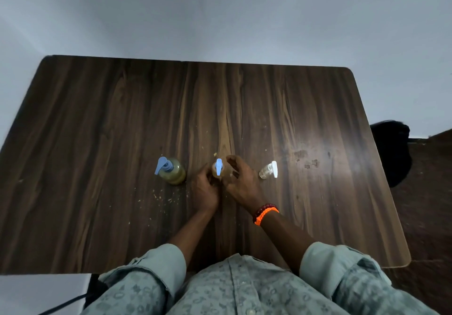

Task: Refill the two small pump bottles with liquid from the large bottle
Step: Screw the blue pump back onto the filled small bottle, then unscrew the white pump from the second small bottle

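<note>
A dark wood-grain table [318, 109] with rounded far corners carries three pump bottles in a row nearer its front edge than its far edge: a large blue-pump bottle [171, 171] toward the left, a small blue-pump bottle [218, 167] in the middle, and a small white-pump bottle [268, 170] toward the right. Pale crumbs [159, 196] lie scattered in front of the large one.

Middle pump bottle [218, 171] body mostly hidden behind both hands; fingers' hold unclear.
</note>
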Tool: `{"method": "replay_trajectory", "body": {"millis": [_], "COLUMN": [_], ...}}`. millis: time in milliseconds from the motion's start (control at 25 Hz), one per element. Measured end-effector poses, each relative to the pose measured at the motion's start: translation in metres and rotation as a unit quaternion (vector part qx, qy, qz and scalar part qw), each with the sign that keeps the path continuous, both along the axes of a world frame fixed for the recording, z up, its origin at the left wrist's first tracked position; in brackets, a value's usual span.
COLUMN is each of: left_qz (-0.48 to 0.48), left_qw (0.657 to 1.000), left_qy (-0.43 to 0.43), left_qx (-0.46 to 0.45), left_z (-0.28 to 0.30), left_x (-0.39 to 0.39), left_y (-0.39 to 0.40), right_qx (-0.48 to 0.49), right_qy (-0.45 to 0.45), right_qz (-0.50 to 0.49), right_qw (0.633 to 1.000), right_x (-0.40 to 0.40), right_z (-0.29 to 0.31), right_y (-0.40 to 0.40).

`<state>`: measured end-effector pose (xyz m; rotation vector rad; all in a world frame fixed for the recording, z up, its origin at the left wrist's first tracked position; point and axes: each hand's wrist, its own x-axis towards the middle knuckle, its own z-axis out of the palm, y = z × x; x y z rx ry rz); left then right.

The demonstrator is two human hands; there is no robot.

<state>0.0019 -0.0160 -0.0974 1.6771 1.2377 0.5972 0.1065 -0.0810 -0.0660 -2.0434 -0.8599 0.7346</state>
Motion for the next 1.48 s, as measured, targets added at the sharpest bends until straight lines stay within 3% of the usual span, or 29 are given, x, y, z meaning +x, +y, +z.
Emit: {"method": "replay_trajectory", "body": {"millis": [160, 320, 640, 800, 1120, 1240, 1480], "left_qz": [0.031, -0.033, -0.154, -0.184, -0.221, -0.216, -0.281], "left_qw": [0.998, 0.996, 0.987, 0.980, 0.974, 0.976, 0.944], "left_qy": [0.035, 0.048, 0.036, 0.032, 0.037, 0.001, -0.089], "left_qx": [-0.037, -0.069, -0.016, 0.063, 0.032, -0.025, -0.150], "left_z": [-0.010, -0.016, 0.020, 0.040, 0.052, 0.068, 0.082], "left_x": [-0.026, -0.036, 0.052, 0.084, 0.093, 0.078, 0.015], "left_y": [-0.034, -0.068, -0.060, -0.048, -0.038, -0.044, -0.050], "right_qx": [-0.051, -0.086, -0.062, -0.029, 0.028, 0.043, 0.087], "right_qy": [-0.005, 0.016, -0.003, -0.008, 0.017, 0.063, 0.152], "right_qz": [-0.056, -0.157, -0.200, -0.157, -0.072, -0.061, 0.025], "right_qw": [0.997, 0.984, 0.978, 0.987, 0.997, 0.995, 0.984], "right_x": [-0.012, -0.009, 0.052, 0.073, 0.075, 0.059, 0.008], "right_z": [-0.017, -0.033, -0.033, -0.041, -0.029, -0.007, 0.037], "right_y": [-0.051, -0.093, -0.090, -0.080, -0.083, -0.097, -0.121]}}
